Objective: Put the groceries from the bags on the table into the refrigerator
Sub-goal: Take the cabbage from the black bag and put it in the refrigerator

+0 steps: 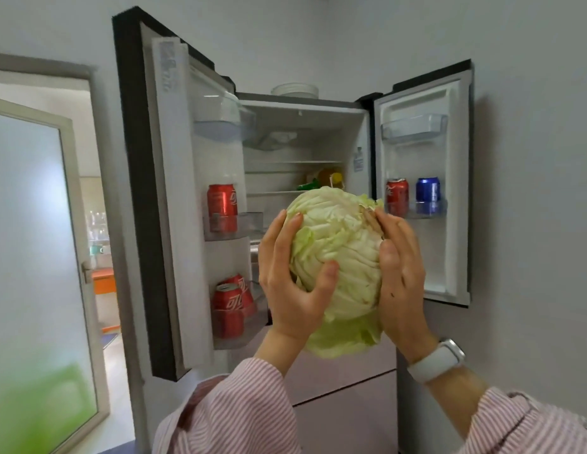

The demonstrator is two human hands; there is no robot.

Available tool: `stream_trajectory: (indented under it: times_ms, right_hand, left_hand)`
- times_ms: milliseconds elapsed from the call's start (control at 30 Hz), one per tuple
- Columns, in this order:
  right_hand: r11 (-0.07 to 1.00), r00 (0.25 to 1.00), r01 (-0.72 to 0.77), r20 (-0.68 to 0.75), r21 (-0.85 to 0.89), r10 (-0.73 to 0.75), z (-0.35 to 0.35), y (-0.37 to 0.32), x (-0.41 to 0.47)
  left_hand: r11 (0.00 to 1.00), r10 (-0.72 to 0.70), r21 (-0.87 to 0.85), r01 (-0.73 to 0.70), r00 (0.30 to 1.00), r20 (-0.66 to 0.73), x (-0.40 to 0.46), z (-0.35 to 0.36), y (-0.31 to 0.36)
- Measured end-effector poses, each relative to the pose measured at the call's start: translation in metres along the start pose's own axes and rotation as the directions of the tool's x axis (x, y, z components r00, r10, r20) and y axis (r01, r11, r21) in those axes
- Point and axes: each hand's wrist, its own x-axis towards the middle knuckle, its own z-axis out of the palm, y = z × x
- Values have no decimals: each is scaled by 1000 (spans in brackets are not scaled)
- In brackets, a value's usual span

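A large pale green cabbage (338, 257) is held up in front of the open refrigerator (305, 149). My left hand (288, 283) grips its left side with the thumb across the front. My right hand (400, 276) presses on its right side; a white watch sits on that wrist. Both fridge doors stand wide open. The cabbage hides the lower shelves of the compartment. The bags and the table are out of view.
Red cans (222, 204) stand in the left door's bins, with more red cans (231, 299) lower down. A red can (397, 193) and a blue can (427, 191) sit in the right door. Bottles (328, 180) lie on a middle shelf. A glass door (39, 257) is at left.
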Motion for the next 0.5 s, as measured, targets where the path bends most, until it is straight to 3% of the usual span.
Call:
stream_trajectory:
  times_ms: [500]
  right_hand:
    - [997,996,-75,50,36,73,47,318,131]
  left_hand:
    - [980,-113,161,119,992,-48,11,174,-269]
